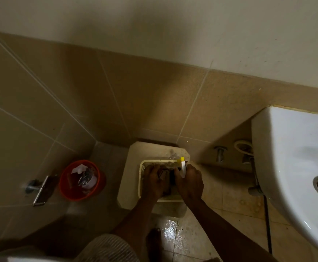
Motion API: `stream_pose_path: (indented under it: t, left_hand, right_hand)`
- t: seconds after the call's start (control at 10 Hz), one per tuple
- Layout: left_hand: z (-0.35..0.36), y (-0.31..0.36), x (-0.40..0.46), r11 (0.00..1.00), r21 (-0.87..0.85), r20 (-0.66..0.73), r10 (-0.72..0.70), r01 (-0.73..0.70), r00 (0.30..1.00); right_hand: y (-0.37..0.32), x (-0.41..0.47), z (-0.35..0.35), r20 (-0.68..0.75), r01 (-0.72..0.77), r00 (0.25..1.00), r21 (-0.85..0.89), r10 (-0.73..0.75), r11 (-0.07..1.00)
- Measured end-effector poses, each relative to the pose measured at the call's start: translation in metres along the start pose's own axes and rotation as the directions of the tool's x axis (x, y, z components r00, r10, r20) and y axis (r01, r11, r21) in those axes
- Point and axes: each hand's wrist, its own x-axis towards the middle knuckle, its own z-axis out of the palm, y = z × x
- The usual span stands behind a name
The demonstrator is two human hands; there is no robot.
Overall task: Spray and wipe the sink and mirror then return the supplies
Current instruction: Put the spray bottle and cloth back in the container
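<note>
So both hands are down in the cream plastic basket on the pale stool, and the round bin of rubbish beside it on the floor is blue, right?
Not quite: the round bin of rubbish is orange, not blue, as the head view shows. The rest holds: both hands, left and right, are down in the cream plastic basket on the pale stool.

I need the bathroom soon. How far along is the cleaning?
Cannot tell whether wiping is done: the sink looks clean, the mirror is out of view. In hand: both hands are in the basket on the stool, the right hand gripping the spray bottle. Left: unclear.
</note>
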Motion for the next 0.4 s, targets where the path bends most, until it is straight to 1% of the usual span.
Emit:
stream_pose_path:
  t: [0.1,0.2,0.3,0.4]
  left_hand:
    - [-0.026,0.022,-0.002,0.968,0.215,-0.024,0.134,-0.126,0.991]
    - [-0.052,0.045,-0.005,0.91,0.359,-0.089,0.253,-0.206,0.963]
    - [-0.099,0.098,-0.004,0.861,0.448,-0.183,0.352,-0.241,0.918]
    - [-0.136,0.139,-0.008,0.824,0.488,-0.275,0.458,-0.287,0.845]
  right_hand:
    - [-0.022,-0.003,-0.025,-0.009,0.07,0.997,-0.094,-0.071,0.993]
    - [-0.046,-0.008,-0.051,-0.045,0.201,0.978,-0.066,-0.204,0.977]
    - [-0.101,-0.004,-0.099,-0.127,0.409,0.899,-0.094,-0.419,0.908]
    - [-0.149,-0.001,-0.135,-0.207,0.537,0.813,-0.099,-0.545,0.838]
